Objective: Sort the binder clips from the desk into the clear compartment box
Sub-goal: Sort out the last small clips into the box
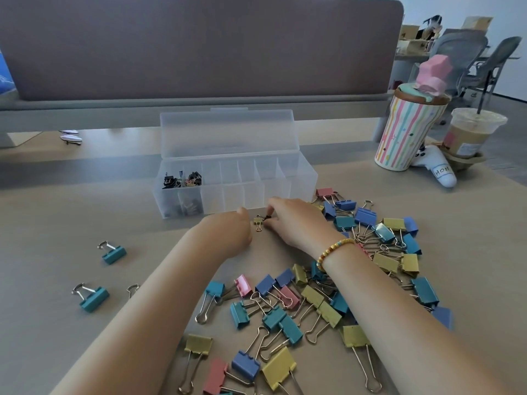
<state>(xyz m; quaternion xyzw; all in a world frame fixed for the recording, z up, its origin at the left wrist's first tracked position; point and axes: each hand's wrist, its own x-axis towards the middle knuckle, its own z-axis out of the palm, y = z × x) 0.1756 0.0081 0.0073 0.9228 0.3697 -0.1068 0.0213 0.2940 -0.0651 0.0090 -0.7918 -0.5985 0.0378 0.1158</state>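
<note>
Right now we have our right hand (288, 220) low on the pale wooden tabletop (57, 209), thumb and forefinger pinched on a tiny black binder clip (267, 217) just in front of the near wall of the clear plastic compartment box (236, 181). Touching or nearly touching it on the left lies a small gold binder clip (258, 222), its wire handles pointing back toward us. Our left hand (231, 232) rests beside them, fingers curled under and hidden from us; whether it holds anything we cannot tell.

The move ahead turns on one relation, we judge: the small dark clips already sorted sit in the leftmost compartments (182, 181), so the pinched clip must travel up over the near wall and to the left. The right hand holds it, though the left hand is nearer that end.

The heap of larger coloured binder clips (313, 303) lies toward us and to the right, under our right forearm, still unsorted.
</note>
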